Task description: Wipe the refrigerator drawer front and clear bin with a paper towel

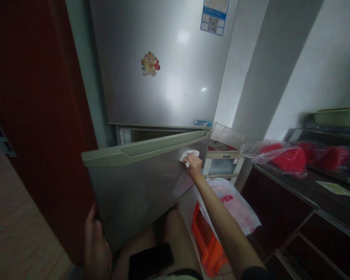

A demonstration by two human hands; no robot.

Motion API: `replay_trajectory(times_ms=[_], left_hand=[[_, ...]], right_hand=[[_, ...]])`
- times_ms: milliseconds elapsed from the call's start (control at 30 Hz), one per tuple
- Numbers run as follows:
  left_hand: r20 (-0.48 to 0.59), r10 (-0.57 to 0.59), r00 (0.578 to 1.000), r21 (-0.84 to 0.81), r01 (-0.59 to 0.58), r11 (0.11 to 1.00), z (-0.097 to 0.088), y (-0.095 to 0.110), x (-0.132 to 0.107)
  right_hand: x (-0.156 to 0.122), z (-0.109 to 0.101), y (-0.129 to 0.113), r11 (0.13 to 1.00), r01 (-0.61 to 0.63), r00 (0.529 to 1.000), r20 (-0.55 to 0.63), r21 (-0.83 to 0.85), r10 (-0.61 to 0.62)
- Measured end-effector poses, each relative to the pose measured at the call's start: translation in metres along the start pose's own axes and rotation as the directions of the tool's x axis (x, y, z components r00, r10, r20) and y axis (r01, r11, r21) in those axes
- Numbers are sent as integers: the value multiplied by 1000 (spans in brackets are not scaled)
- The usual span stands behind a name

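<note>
A: Head view: which step is shown?
B: Apparently wiping: the right grip (193, 165) pinches a white cloth (194, 152) against the ajar lower door (134, 194), near its upper right corner.
A: And the left grip (97, 245)?
B: At the door's left edge; whether it holds, I cannot tell.
A: The next move?
B: Likely calls for a steady door.

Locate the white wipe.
Head view, just right of centre: the white wipe is in the right hand, against the lower fridge door, below its pale top edge.
</note>
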State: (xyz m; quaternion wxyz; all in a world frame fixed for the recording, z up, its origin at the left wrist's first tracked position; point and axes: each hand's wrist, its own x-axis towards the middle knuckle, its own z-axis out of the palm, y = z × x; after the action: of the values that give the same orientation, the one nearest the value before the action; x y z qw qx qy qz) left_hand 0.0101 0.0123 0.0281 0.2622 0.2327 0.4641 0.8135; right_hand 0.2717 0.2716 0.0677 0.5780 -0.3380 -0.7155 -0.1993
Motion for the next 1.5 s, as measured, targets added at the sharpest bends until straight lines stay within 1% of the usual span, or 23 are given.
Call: replay_trajectory(times_ms=[33,67,100,133,200,233,333,400,467,533,600,633,700,767,867,933,1000,1100,1167,1267,1333,1400,1500], left_hand=[[3,5,1000,7,-5,1000,0,0,-1],[4,9,1000,16,-9,1000,0,1,-2],[4,13,1000,27,-13,1000,-1,2,-4],[4,13,1000,35,-13,999,-1,3,-6],[-2,5,1000,57,-5,998,-1,5,-11],[-10,1,1000,79,0,997,-2,6,-13],[-13,13,1000,171,-11,985,-2,9,-17],[1,29,1000,178,-29,984,-2,10,-18],[-8,11,1000,153,-10,988,-1,11,-19],[-22,-15,1000,165,18,986,0,12,-19],[-23,22,1000,205,-16,979,0,13,-20],[-18,53,998,226,-47,973,-1,13,-20],[-17,88,996,264,-81,961,-1,14,-21],[-26,57,998,250,-49,967,-2,15,-21],[-34,7,999,190,0,982,-3,13,-20],[-14,3,1000,165,-1,986,-3,10,-19],[11,18,1000,140,-19,990,-3,7,-19],[23,34,999,107,-36,994,-2,6,-19],[19,34,999,93,-35,995,-2,6,-19],[16,54,998,136,-56,989,-3,5,-17],[20,65,998,158,-67,985,-4,4,-15],[22,59,998,127,-62,990,-4,4,-14],[4,38,999,80,-38,996,-3,5,-15]], right_hand=[[-9,2,8,994,-107,994,-25,-4,107],[-18,4,15,975,-220,974,-56,-4,220],[-29,6,21,942,-336,938,-93,0,335],[-41,8,27,894,-448,886,-129,9,445],[-65,11,33,771,-635,754,-180,43,632],[-76,12,34,706,-706,686,-188,65,703],[-101,15,32,526,-840,505,-164,132,847],[-107,17,29,430,-885,411,-132,179,902],[-104,16,26,360,-904,348,-93,230,933],[-95,14,23,320,-905,319,-51,280,947],[-81,11,17,309,-894,321,-18,324,947],[-71,9,13,316,-885,332,-12,342,943],[-48,5,4,353,-859,373,-20,370,928],[-21,2,-6,416,-823,431,-52,387,901],[19,-3,-21,535,-754,539,-108,381,836],[35,-5,-29,609,-710,605,-136,353,784],[38,-7,-37,668,-676,660,-146,312,737],[16,-6,-44,717,-653,713,-125,244,690],[-9,-4,-45,725,-657,723,-101,206,683],[-51,0,-42,706,-688,705,-76,172,705],[-76,3,-40,677,-718,676,-69,163,734],[-97,6,-40,640,-751,638,-71,163,767],[-117,9,-43,581,-794,574,-93,176,813]])
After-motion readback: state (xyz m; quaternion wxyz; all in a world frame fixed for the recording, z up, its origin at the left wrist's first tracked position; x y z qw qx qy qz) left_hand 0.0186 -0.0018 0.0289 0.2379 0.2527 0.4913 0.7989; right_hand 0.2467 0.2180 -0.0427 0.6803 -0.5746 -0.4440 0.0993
